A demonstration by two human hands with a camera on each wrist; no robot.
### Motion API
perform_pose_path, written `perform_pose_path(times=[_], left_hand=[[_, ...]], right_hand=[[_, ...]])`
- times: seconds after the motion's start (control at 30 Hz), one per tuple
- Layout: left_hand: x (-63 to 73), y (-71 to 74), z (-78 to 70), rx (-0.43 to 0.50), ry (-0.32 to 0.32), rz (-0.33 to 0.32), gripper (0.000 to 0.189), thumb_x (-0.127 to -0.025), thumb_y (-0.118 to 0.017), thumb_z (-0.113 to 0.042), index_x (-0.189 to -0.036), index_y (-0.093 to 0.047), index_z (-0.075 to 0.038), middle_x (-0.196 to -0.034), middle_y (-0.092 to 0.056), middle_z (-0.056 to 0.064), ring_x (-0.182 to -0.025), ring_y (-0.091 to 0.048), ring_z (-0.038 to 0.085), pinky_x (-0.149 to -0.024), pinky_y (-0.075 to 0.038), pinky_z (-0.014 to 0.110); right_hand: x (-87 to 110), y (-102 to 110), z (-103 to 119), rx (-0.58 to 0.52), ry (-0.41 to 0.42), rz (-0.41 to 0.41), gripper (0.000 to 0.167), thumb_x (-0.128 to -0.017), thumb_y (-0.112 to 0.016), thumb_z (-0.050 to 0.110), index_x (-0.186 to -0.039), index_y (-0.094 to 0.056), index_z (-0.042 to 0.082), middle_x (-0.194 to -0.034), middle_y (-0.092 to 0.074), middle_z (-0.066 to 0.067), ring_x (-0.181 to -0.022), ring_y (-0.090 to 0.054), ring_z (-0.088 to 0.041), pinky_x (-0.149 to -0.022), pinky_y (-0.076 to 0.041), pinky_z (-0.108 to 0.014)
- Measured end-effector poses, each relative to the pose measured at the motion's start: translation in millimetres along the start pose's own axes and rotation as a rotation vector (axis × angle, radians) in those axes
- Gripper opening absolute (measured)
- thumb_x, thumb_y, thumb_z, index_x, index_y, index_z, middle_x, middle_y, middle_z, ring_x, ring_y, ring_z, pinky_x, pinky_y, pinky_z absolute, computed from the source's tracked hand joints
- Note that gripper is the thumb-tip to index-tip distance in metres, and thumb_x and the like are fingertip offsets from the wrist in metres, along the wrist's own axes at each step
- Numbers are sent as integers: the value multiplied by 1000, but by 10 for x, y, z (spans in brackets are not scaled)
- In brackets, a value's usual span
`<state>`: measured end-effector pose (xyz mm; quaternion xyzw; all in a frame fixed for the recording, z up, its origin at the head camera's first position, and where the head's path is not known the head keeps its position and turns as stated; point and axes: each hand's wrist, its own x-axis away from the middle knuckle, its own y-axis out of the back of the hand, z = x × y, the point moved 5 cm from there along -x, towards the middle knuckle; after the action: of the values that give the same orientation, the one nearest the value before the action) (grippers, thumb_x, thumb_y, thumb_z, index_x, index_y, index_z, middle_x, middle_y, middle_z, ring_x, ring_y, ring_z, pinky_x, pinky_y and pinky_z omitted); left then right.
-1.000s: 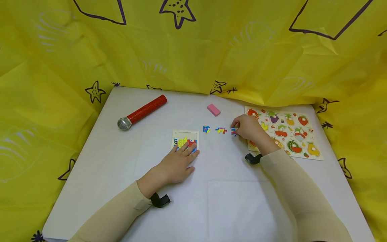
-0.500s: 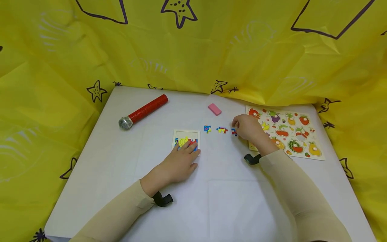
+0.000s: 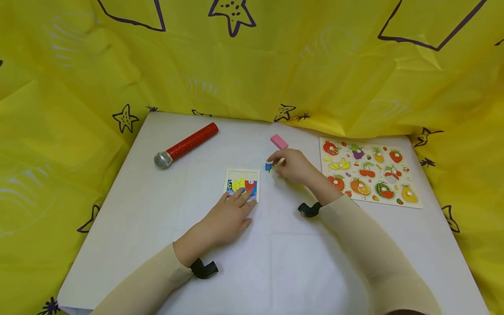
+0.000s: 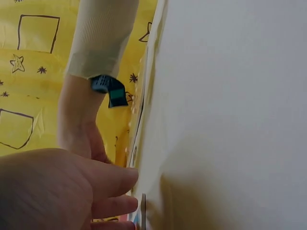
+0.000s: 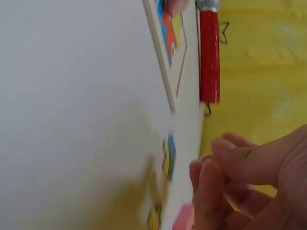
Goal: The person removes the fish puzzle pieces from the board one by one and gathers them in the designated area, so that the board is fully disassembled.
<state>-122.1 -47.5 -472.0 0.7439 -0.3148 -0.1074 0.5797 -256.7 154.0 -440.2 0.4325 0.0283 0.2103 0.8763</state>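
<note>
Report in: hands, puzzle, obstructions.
Left hand on puzzle board; right hand near loose blue piece, grip contents unclear. Board's upper part unfilled. Pink block beyond right hand.

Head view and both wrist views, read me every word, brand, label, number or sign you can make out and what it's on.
No readable words, brands or numbers in any view.
Yellow cloth: stars and other drawn shapes, no lettering.
Fruit board: fruit pictures, no legible text.
Square puzzle: no legible text; partly under the left hand.
Black wrist device: any marking too blurred to read.
</note>
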Motion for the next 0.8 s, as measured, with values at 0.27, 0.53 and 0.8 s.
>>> perform_pose_path(times=[0.27, 0.53, 0.8], left_hand=[[115, -28, -21, -18, 4, 5, 66, -109, -60, -42, -165, -44, -12, -178, -32, 9, -166, -27, 39, -133, -23, 63], [143, -21, 29, 16, -35, 13, 68, -109, -59, -40, -166, -41, -9, -179, -30, 10, -167, -25, 38, -134, -22, 62], [162, -23, 53, 29, -56, 34, 70, -109, -58, -41, -168, -38, -9, -179, -27, 11, -168, -22, 37, -135, -20, 60]], right_hand=[[-184, -474, 422, -157, 66, 121, 32, -99, -69, -1, -128, -79, 12, -122, -75, -7, -84, -66, -21, -68, -57, -25], [-379, -810, 642, -58, 132, 202, 30, -102, -66, 0, -126, -81, 11, -122, -75, -5, -115, -67, -24, -103, -55, -37], [-388, -883, 654, -5, 112, 254, 30, -104, -63, 0, -124, -82, 12, -122, -72, -6, -125, -65, -26, -118, -49, -44]])
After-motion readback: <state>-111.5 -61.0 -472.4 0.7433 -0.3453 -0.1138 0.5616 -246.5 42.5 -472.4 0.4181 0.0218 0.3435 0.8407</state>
